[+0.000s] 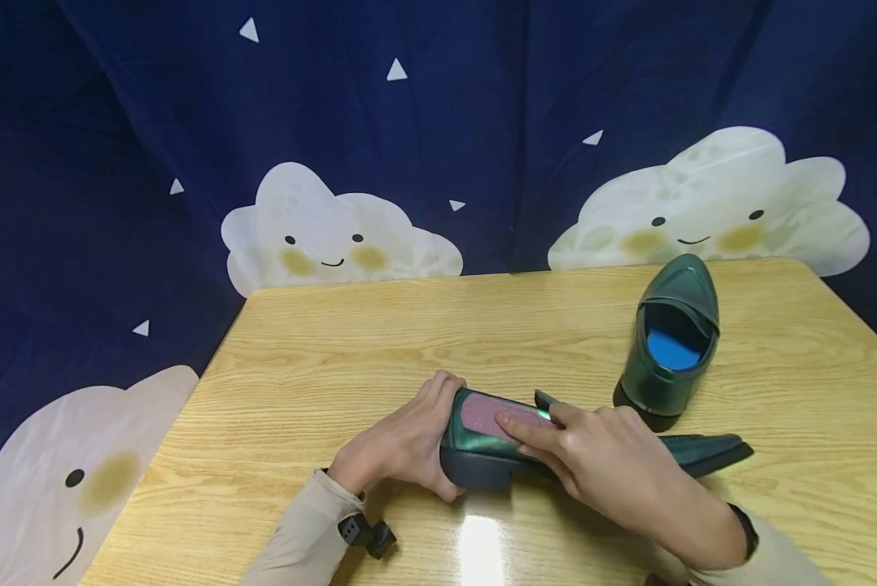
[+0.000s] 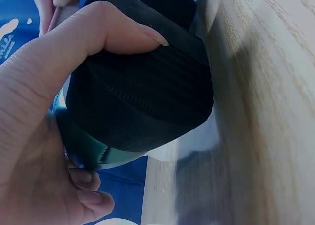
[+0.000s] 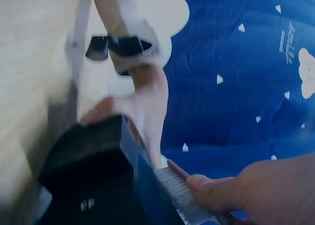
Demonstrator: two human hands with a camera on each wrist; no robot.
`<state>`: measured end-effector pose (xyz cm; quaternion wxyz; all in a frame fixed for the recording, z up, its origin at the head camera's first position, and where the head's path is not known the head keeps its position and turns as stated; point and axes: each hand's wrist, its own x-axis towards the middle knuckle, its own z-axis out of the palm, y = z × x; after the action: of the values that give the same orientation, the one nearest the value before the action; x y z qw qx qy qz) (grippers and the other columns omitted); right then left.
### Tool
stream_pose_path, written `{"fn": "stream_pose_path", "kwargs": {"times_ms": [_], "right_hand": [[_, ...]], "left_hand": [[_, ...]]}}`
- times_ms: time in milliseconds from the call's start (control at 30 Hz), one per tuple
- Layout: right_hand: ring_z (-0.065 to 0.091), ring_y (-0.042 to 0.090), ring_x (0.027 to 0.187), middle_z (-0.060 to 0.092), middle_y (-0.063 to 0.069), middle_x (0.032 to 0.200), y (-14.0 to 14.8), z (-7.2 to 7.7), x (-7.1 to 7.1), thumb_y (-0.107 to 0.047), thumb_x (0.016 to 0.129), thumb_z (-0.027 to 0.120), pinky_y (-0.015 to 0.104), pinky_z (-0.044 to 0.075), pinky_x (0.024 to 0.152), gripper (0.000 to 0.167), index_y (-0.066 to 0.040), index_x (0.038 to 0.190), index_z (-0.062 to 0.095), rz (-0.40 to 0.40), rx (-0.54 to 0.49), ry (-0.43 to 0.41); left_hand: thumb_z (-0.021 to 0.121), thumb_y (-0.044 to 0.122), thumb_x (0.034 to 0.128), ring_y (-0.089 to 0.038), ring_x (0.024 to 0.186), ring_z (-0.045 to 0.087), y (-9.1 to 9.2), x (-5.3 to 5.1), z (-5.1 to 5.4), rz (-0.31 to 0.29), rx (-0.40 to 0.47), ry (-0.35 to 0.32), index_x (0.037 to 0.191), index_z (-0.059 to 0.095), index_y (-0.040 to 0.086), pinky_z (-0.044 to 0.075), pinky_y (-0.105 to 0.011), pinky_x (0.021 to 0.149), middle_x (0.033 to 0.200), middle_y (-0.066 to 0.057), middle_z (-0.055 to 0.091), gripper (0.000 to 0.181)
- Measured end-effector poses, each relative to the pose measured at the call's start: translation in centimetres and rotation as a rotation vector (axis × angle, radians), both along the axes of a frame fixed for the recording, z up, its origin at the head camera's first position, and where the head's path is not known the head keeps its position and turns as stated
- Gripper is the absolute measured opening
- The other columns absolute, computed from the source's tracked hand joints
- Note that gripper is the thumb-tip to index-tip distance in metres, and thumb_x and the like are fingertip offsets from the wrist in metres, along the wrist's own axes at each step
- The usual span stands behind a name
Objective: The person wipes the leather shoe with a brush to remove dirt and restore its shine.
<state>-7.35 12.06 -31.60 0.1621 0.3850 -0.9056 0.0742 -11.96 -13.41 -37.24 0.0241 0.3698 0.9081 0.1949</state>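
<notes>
A dark green loafer [image 1: 702, 452] lies tilted on its side above the table, its toe to the right. My left hand [image 1: 402, 446] grips it round the heel end, thumb pressed on the black heel [image 2: 142, 97] in the left wrist view. In my right hand [image 1: 617, 460] is a brush with a pink back [image 1: 486, 415], the index finger extended along it. Its pale bristles [image 3: 179, 193] touch the loafer's side in the right wrist view. The middle of the loafer is hidden behind the right hand.
The matching green loafer [image 1: 661, 382] with a blue insole stands upright at the back right, toe away from me. A wooden table [image 1: 351, 342] lies beneath. Behind it hangs a dark blue curtain [image 1: 468, 122] with white clouds.
</notes>
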Motion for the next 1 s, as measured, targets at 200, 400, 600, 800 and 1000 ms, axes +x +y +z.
{"fn": "stream_pose_path", "kwargs": {"times_ms": [200,400,600,800,1000], "right_hand": [[0.049,0.009,0.045,0.061,0.002,0.073,0.5,0.0,-0.4,-0.025,0.083,0.075,0.023,0.033,0.04,0.043,-0.034,0.124,0.066,-0.005,-0.024,-0.01],[0.04,0.004,0.048,0.058,-0.002,0.074,0.0,-0.5,1.0,-0.032,0.089,0.069,0.023,0.033,0.043,0.034,-0.036,0.123,0.067,0.065,-0.005,-0.079],[0.044,0.007,0.046,0.06,-0.001,0.075,0.5,-0.4,0.6,-0.028,0.084,0.073,0.023,0.031,0.041,0.04,-0.035,0.123,0.067,0.026,-0.016,-0.007],[0.045,0.003,0.047,0.055,-0.004,0.069,1.2,-0.2,-0.1,-0.026,0.083,0.075,0.021,0.031,0.04,0.044,-0.034,0.125,0.066,0.007,-0.044,-0.021],[0.052,0.005,0.051,0.062,0.0,0.079,1.3,-0.6,0.8,-0.029,0.088,0.07,0.023,0.039,0.044,0.038,-0.034,0.126,0.065,0.096,-0.056,-0.052]], "left_hand": [[0.09,0.039,0.0442,-0.014,0.105,0.043,0.0,0.1,0.0,0.004,0.008,-0.011,0.131,0.034,0.004,0.043,-0.024,0.094,0.12,-0.004,0.037,0.11],[0.09,0.04,0.0442,-0.014,0.106,0.043,0.0,0.1,0.0,0.001,0.002,-0.013,0.133,0.032,0.003,0.042,-0.024,0.096,0.121,-0.004,0.037,0.112],[0.091,0.04,0.0438,-0.014,0.106,0.043,0.0,0.1,0.1,0.007,0.006,-0.009,0.131,0.034,0.003,0.043,-0.024,0.096,0.12,-0.005,0.037,0.11],[0.089,0.04,0.045,-0.013,0.106,0.043,0.0,0.0,0.0,0.014,-0.008,-0.018,0.132,0.033,0.004,0.042,-0.024,0.095,0.121,-0.004,0.036,0.11],[0.089,0.039,0.0449,-0.013,0.108,0.042,0.0,0.1,0.1,0.015,-0.017,-0.029,0.133,0.031,0.004,0.041,-0.023,0.096,0.122,-0.004,0.035,0.112]]}}
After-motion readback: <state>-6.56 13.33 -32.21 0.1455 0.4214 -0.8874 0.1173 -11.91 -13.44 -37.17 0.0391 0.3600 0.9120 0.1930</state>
